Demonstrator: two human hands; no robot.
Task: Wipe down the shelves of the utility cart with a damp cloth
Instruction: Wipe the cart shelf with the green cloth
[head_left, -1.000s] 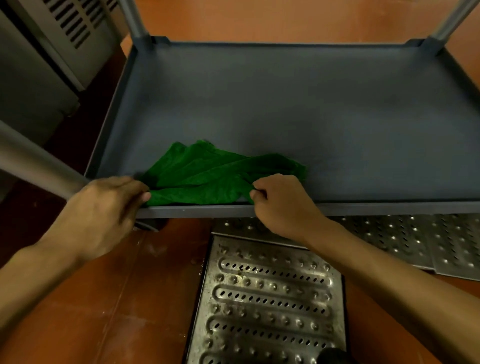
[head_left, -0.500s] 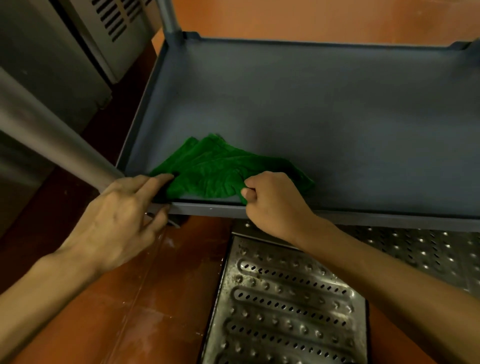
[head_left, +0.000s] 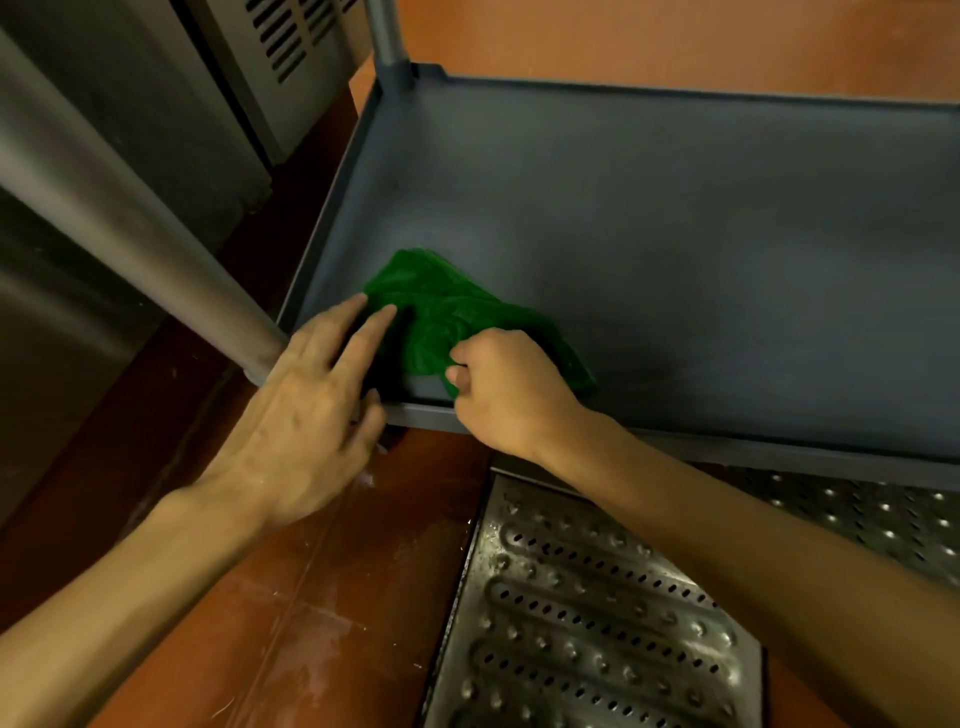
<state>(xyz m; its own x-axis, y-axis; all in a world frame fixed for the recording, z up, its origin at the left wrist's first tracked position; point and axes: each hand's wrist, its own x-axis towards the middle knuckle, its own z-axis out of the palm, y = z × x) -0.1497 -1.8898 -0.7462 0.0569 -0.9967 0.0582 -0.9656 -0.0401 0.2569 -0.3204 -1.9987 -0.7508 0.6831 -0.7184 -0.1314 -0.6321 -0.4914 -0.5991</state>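
Both hands are drawing closer over the cloth since a moment ago, the left one now reaching onto it from the rim.

Working left to right: the left hand is lying spread, fingertips pressing flat on the crumpled green fabric cloth, thumb hooking the near lip of the grey plastic cart shelf; the right hand is pinching a fold of the cloth closed between thumb and fingers. The cloth is sitting in the shelf's near-left corner, probably light, limp and clingy when damp (it should bunch rather than slide), so gripping a gathered wad seems best. A round grey metal cart post is crowding the left corner; rightward, bare shelf is offering long sweeping room inside raised rims.
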